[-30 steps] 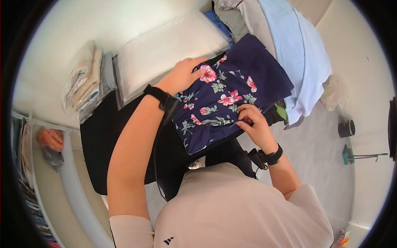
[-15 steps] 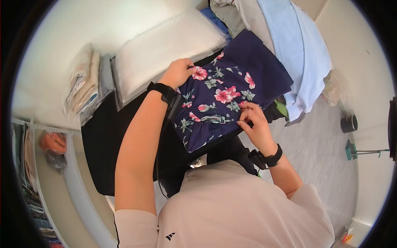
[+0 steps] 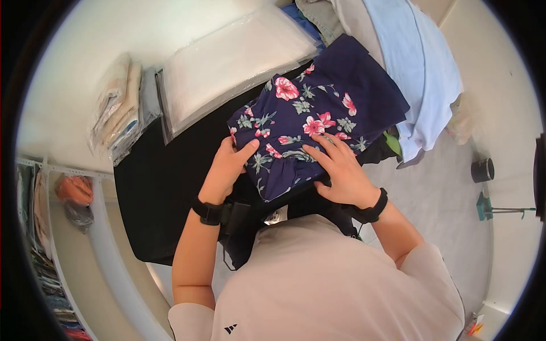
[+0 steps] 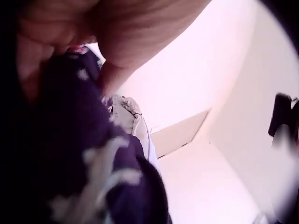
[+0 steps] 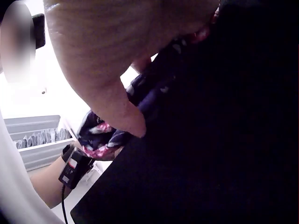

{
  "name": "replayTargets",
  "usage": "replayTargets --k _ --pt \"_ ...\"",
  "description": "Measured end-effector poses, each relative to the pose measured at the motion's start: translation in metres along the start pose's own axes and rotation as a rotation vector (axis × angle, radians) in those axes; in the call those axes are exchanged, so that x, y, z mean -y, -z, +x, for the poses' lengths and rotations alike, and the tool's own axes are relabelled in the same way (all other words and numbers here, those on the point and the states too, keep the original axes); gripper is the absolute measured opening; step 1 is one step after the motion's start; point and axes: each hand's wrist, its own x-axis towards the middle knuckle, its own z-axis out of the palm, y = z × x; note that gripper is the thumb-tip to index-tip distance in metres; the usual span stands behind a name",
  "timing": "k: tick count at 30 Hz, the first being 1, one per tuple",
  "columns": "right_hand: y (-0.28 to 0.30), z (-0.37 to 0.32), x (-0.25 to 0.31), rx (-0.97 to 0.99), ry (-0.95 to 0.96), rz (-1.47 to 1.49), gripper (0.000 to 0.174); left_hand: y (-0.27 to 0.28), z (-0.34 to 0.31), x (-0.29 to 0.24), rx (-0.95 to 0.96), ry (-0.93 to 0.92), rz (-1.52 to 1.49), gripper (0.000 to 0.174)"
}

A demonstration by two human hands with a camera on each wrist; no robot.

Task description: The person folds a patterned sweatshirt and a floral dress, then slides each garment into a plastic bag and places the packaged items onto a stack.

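A folded navy garment [image 3: 364, 85] with pink flowers and grey-green leaves lies on the black table [image 3: 153, 199], its plain navy part at the far right. My left hand [image 3: 223, 170] holds its left edge, thumb on top and the other fingers partly hidden beneath. In the left wrist view the fabric [image 4: 74, 116] sits between thumb and fingers. My right hand [image 3: 347, 179] rests with spread fingers on the garment's near right side, the thumb by the table's front edge. In the right wrist view the right thumb [image 5: 124, 112] shows beside the dark tabletop.
Behind the garment lies a stack of clear plastic bags [image 3: 239, 62]. Bagged folded clothes [image 3: 122, 108] stand at the left. A light blue garment [image 3: 418, 74] and other clothes are heaped at the far right. A black bin [image 3: 482, 170] and green dustpan [image 3: 483, 206] are on the floor.
My left hand has come from the garment's upper left edge down to its near left corner area. My right hand has gone from pinching the near edge to lying spread on the fabric.
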Motion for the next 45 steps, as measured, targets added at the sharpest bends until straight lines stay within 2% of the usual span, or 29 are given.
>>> replayTargets --k 1,2,3,6,8,11,13,14,15,17,18,19,21,22,23,25,26,29,30,34,36,37,39,40,42,43,45 --pt "-0.001 0.001 0.001 0.004 0.006 -0.007 0.076 -0.002 0.004 0.01 0.019 -0.048 -0.164 0.042" --pt "-0.003 0.002 0.001 -0.019 0.0 0.0 0.076 -0.007 -0.009 -0.009 0.104 -0.01 -0.396 0.035" --pt "-0.004 0.002 0.001 -0.044 -0.007 0.007 0.077 -0.011 -0.019 -0.02 0.103 -0.015 -0.4 0.035" --pt "-0.003 0.001 0.002 -0.136 -0.047 0.116 0.076 -0.026 -0.055 -0.053 0.008 -0.109 -0.72 0.03" --pt "-0.022 0.008 0.024 -0.153 0.012 0.127 0.075 0.001 -0.075 -0.051 0.003 -0.159 -0.775 0.029" --pt "-0.037 0.013 0.041 -0.149 0.087 0.246 0.071 0.008 -0.107 -0.061 -0.097 -0.23 -0.79 0.028" --pt "-0.044 0.011 0.049 -0.014 -0.057 0.655 0.062 0.006 -0.12 -0.069 -0.132 -0.338 -0.775 0.027" --pt "-0.056 0.008 0.045 0.009 -0.05 0.765 0.044 0.002 -0.12 -0.073 -0.115 -0.38 -0.766 0.025" --pt "-0.06 0.005 0.045 0.009 -0.047 0.766 0.044 0.002 -0.114 -0.068 -0.117 -0.382 -0.765 0.025" --pt "-0.062 0.002 0.044 0.114 -0.404 1.111 0.039 0.001 -0.098 -0.057 -0.04 -0.567 -0.355 0.024" --pt "-0.055 0.005 0.038 0.243 -0.477 1.156 0.048 -0.002 -0.097 -0.056 -0.077 -0.589 -0.066 0.026" --pt "-0.055 0.007 0.038 0.239 -0.474 1.153 0.048 -0.002 -0.087 -0.055 -0.166 -0.862 0.402 0.034" --pt "-0.058 0.007 0.04 0.068 -0.512 1.864 0.05 -0.016 -0.077 -0.055 -0.189 -0.942 0.69 0.04" --pt "-0.056 0.005 0.04 0.109 -0.467 1.867 0.056 -0.019 -0.067 -0.05 -0.094 -0.871 0.705 0.051" --pt "-0.052 0.003 0.039 0.104 -0.463 1.864 0.056 -0.023 -0.059 -0.045 -0.092 -0.877 0.704 0.051" --pt "-0.043 -0.001 0.035 0.376 -0.532 1.349 0.057 -0.03 -0.044 -0.04 0.029 -0.835 0.792 0.059" --pt "-0.039 0.0 0.028 0.534 -0.486 1.195 0.055 -0.033 -0.04 -0.04 0.127 -0.746 0.824 0.064" --pt "-0.026 -0.002 0.028 0.529 -0.412 1.338 0.05 -0.043 -0.029 -0.042 0.18 -0.71 0.899 0.067" --pt "-0.038 -0.006 0.014 0.544 -0.418 1.429 0.046 -0.045 -0.027 -0.045 0.205 -0.683 0.916 0.068" --pt "-0.021 -0.002 0.016 0.533 -0.448 1.332 0.043 -0.055 -0.021 -0.057 0.253 -0.605 0.997 0.068" --pt "-0.026 -0.002 0.012 0.507 -0.344 1.14 0.044 -0.058 -0.017 -0.062 0.287 -0.557 1.044 0.071" --pt "-0.027 -0.003 0.012 0.513 -0.348 1.138 0.044 -0.057 -0.013 -0.06 0.288 -0.552 1.038 0.071" --pt "-0.026 -0.007 0.012 0.438 -0.242 0.854 0.038 -0.057 -0.004 -0.056 0.364 -0.528 1.02 0.077" --pt "-0.012 -0.006 0.012 0.443 -0.245 0.853 0.038 -0.057 -0.001 -0.056 0.364 -0.526 1.015 0.077" --pt "0.048 0.007 0.014 0.54 0.0 0.386 0.026 -0.057 0.002 -0.054 0.427 -0.484 1.041 0.085" --pt "0.077 0.028 0.013 0.73 -0.102 0.421 0.029 -0.059 0.0 -0.053 0.426 -0.479 1.035 0.085" --pt "0.104 0.054 0.015 0.555 -0.233 0.425 0.024 -0.065 -0.008 -0.052 0.392 -0.495 1.135 0.09"
